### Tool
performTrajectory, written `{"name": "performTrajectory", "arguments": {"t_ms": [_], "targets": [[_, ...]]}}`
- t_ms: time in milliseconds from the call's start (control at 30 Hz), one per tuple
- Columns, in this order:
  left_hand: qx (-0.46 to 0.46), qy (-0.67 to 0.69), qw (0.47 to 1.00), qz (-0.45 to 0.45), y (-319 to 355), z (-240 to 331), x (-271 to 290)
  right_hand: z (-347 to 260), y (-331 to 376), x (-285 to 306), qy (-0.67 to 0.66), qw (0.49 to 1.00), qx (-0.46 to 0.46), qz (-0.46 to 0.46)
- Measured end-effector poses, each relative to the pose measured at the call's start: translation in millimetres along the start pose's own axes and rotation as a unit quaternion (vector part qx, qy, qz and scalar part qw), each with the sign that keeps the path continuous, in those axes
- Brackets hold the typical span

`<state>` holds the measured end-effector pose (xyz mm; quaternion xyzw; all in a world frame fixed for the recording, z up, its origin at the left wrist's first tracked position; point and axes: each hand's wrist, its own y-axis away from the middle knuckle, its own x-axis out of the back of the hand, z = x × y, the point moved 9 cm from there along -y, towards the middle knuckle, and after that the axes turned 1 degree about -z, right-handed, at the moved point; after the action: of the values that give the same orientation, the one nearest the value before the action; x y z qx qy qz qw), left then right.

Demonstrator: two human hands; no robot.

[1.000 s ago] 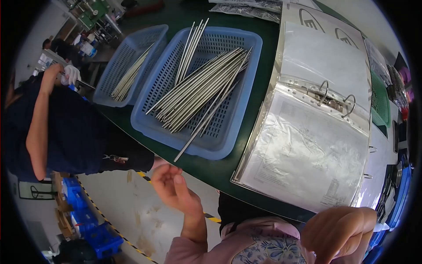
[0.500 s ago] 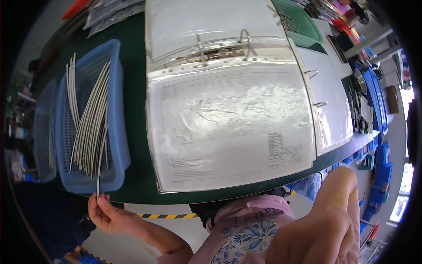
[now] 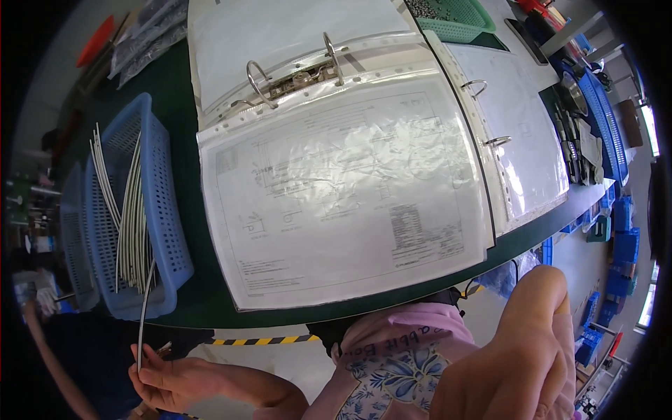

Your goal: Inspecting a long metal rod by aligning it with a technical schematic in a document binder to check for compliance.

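Note:
My left hand [image 3: 166, 381] is closed at the lower left, thumb and fingers pinching the lower end of a thin, slightly curved grey-white rod [image 3: 143, 318]. The rod's upper end overlaps the near rim of a blue perforated basket [image 3: 166, 210]. Inside that basket lies a bundle of similar thin rods [image 3: 133, 231], with several more [image 3: 105, 171] leaning apart at its left. My right hand [image 3: 507, 374] is large and close at the lower right, bent at the wrist, its back showing; its fingers are mostly hidden past the lower edge.
An open ring binder [image 3: 343, 189] with printed sheets in clear sleeves covers the middle of the green table [image 3: 183, 280]. A second binder [image 3: 518, 126] lies to its right. Behind stands a green basket [image 3: 458, 24] of small parts. Another person [image 3: 70, 350] is at the left.
My left hand has moved down, drawing the rod farther out over the basket's near rim. The view has shifted and tilted slightly. My right hand stays nearly in place.

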<state>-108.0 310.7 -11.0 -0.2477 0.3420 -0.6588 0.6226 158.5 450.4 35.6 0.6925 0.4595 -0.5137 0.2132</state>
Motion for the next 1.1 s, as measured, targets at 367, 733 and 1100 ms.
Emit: {"name": "performTrajectory", "arguments": {"t_ms": [367, 733, 1100], "targets": [[-0.034, 0.064, 0.993, 0.097, -27.9, 7.7, 54.0, -10.8, 19.8, 8.8, 0.068, 0.960, 0.119, 0.245], [0.079, 0.353, 0.932, 0.025, -48.1, -29.1, 114.4, -10.3, 18.9, 44.4, 0.410, 0.911, 0.027, -0.025], [0.210, 0.430, 0.877, -0.037, -10.3, -42.0, 85.6, 10.7, 18.4, 102.9, 0.954, 0.297, -0.049, -0.002]]}}
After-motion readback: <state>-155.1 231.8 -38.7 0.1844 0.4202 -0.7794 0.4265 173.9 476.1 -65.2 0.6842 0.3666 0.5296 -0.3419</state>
